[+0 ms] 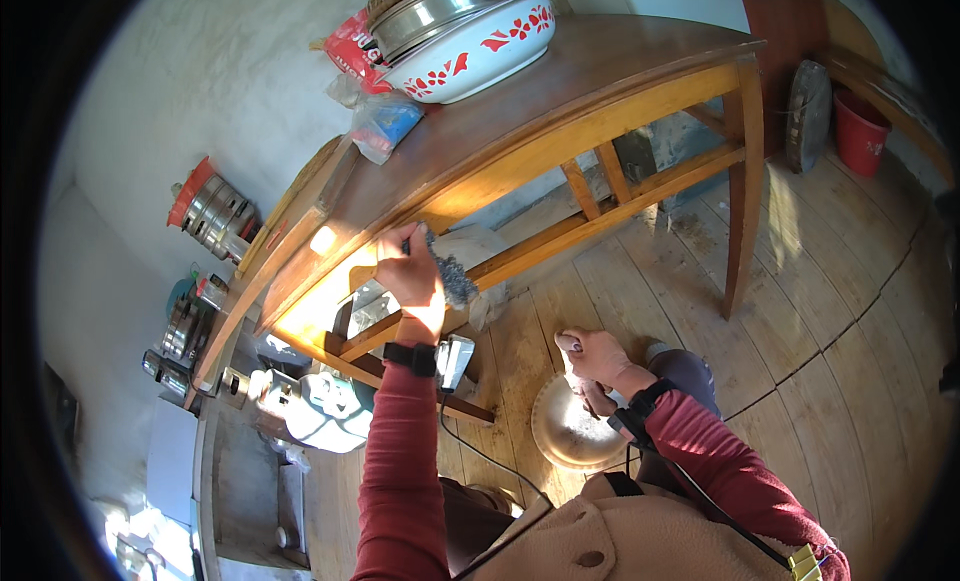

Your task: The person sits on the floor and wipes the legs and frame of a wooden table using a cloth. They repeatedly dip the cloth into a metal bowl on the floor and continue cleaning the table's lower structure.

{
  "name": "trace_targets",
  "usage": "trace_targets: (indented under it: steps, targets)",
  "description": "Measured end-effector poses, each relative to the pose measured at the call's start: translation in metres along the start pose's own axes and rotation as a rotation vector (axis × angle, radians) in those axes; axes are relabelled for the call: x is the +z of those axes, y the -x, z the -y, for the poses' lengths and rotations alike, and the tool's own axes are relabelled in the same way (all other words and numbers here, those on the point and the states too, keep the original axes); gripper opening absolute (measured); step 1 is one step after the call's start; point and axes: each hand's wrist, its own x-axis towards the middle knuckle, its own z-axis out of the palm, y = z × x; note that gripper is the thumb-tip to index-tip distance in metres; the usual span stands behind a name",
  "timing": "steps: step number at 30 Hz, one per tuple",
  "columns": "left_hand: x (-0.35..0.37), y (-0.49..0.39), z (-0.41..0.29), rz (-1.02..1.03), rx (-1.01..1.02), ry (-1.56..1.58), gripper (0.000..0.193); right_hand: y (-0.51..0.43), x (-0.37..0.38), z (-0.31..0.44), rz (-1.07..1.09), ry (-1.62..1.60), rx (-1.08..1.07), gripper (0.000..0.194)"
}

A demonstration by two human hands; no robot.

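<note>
My left hand (409, 270) is raised beside the front edge of the brown wooden table (480, 157), its fingers closed on a dark grey, ragged-looking scrap (452, 277), perhaps a cloth or scouring wool. Lower and to the right, my right hand (600, 356) grips a pale, elongated item with a brownish end (577, 378); what it is I cannot tell. That item hangs over a round, shallow light-coloured basin (574, 431) on the floor, between my legs. Both wrists wear black straps with small devices.
A white enamel basin with red flowers (480, 56) and plastic bags (386, 123) stand on the table. Slatted crossbars and legs (739, 191) run beneath it. A red bucket (860, 135) is at the right wall. Metal pots (217, 210) and a kettle-like container line the left. A cable crosses my lap.
</note>
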Motion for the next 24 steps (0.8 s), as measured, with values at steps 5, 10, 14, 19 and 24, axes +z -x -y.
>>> trace_targets:
  steps: [5, 10, 14, 19, 24]
  targets:
    - [0.013, 0.006, 0.003, 0.054, 0.099, 0.042, 0.009, -0.002, 0.006, -0.005, 0.032, 0.033, -0.097, 0.034]
    - [-0.051, 0.058, 0.078, 0.139, -0.245, 0.266, 0.004, 0.012, -0.022, 0.014, -0.161, -0.136, -0.022, 0.048]
    - [-0.104, 0.149, 0.138, 0.121, -0.523, 0.146, 0.003, 0.012, -0.069, 0.06, -0.531, -0.293, -0.147, 0.039]
    - [-0.142, 0.216, 0.182, 0.13, -0.855, 0.056, 0.009, -0.042, -0.148, 0.109, -0.999, 0.08, -0.462, 0.041]
    - [-0.158, 0.234, 0.207, 0.099, -0.95, 0.161, 0.011, -0.096, -0.131, 0.148, -1.018, 0.304, -0.457, 0.039]
